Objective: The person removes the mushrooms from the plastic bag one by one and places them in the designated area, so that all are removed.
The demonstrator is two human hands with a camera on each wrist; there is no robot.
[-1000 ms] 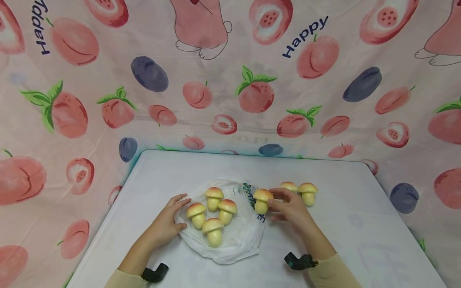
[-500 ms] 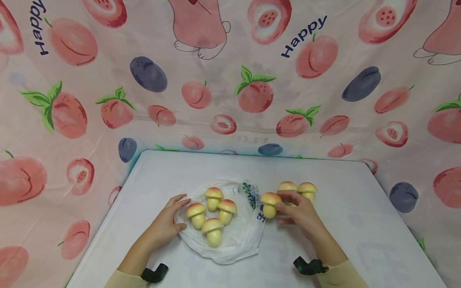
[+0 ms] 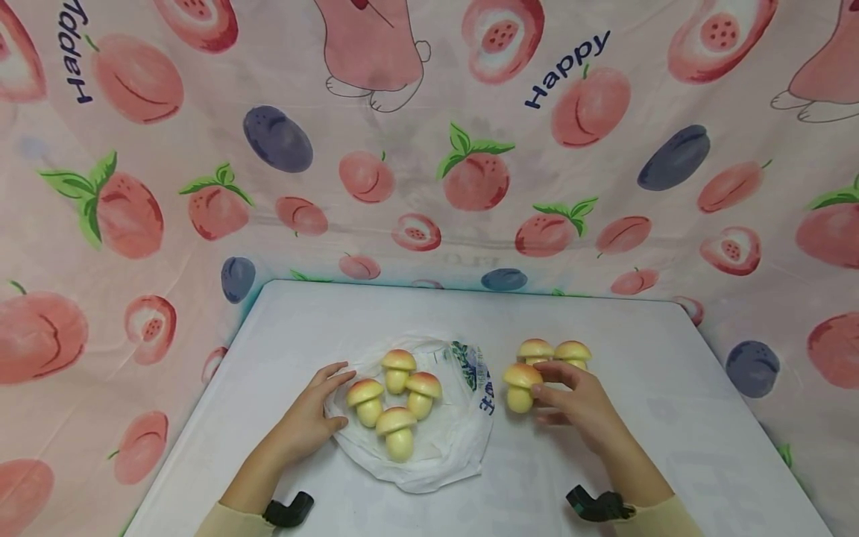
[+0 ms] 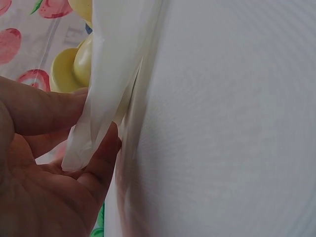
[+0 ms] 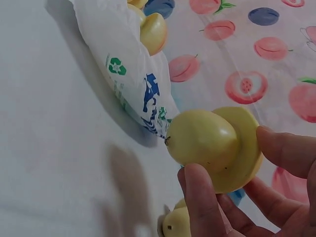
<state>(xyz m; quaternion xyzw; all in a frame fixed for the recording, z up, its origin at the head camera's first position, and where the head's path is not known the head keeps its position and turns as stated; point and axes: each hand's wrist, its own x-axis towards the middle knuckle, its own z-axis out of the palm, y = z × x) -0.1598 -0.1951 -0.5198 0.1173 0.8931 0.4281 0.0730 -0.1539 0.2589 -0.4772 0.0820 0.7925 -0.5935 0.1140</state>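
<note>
A white plastic bag (image 3: 450, 455) lies spread on the table with several yellow toy mushrooms (image 3: 399, 432) with reddish cap tops on it. At the bag's left edge, my left hand (image 3: 310, 414) holds a fold of the plastic between thumb and fingers (image 4: 101, 163). My right hand (image 3: 577, 399) grips another toy mushroom (image 3: 520, 388) by its cap, just right of the bag. The right wrist view shows the held toy mushroom (image 5: 202, 138) with its rounded stem end facing left, thumb and fingers around the cap.
Two more toy mushrooms (image 3: 535, 350) stand on the white table (image 3: 671, 418) behind my right hand, partly hidden by it and the held one. A fruit-print cloth (image 3: 416, 171) hangs behind and beside the table. Dark wrist mounts (image 3: 599, 504) sit on both wrists.
My right hand has moved right and slightly toward me with the toy mushroom, from the bag's right edge to clear of it. The left hand and bag have stayed put.
</note>
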